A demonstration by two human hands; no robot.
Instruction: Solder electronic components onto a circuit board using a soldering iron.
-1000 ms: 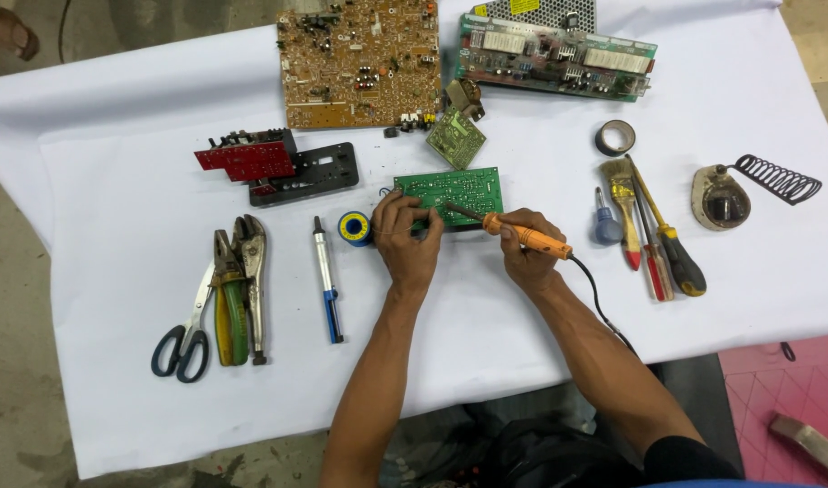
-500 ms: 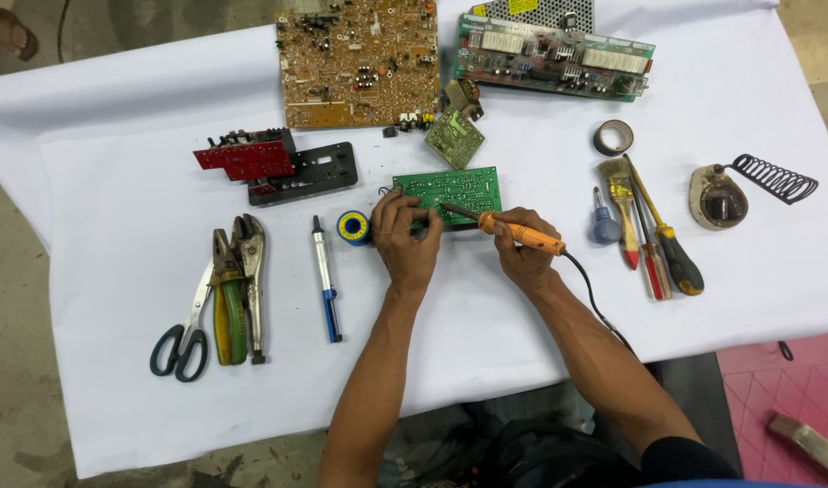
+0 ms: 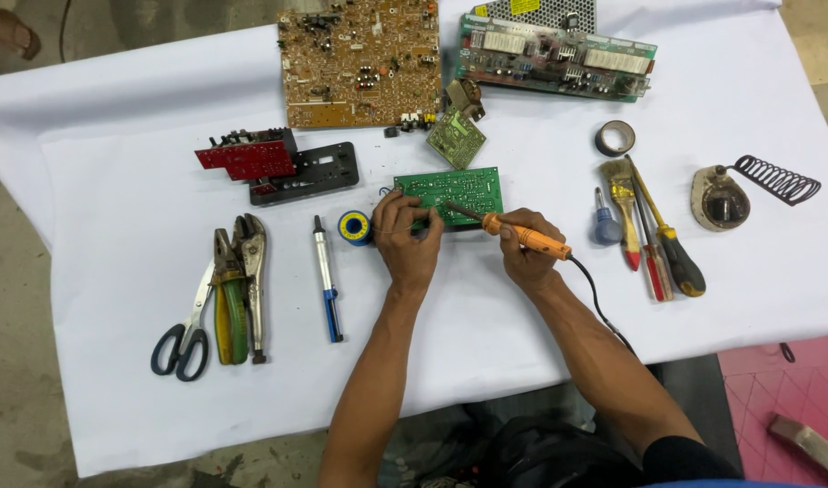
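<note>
While a white cloth-covered table (image 3: 522, 343) fills the view from the head camera, a large brown circuit board (image 3: 358, 59) lies at about 11 o'clock from the hands and a long green power board with a metal grille (image 3: 555, 65) at 1 o'clock. At centre sits a small green rectangular circuit board (image 3: 450, 192), just beyond both hands. A person's right hand (image 3: 522, 253) is clenched around an orange-handled soldering iron (image 3: 522, 236), its dark tip slanting toward 10 o'clock onto the green board. The left hand (image 3: 407, 239) rests against the board's near edge, fingertips pinched together; whether a thin strand of solder runs between them cannot be told. A blue and yellow solder spool (image 3: 353, 228) lies just beside the left hand at 9 o'clock. Farther toward 9 o'clock lie a blue-tipped desoldering pump (image 3: 325, 280), locking pliers (image 3: 251, 280), green-handled pliers (image 3: 229, 303) and black-handled scissors (image 3: 186, 330). At 3 o'clock lie a paint brush (image 3: 622, 203), screwdrivers (image 3: 671, 244) and a coil-spring iron stand (image 3: 748, 190); a tape roll (image 3: 615, 138) sits at 2 o'clock.
</note>
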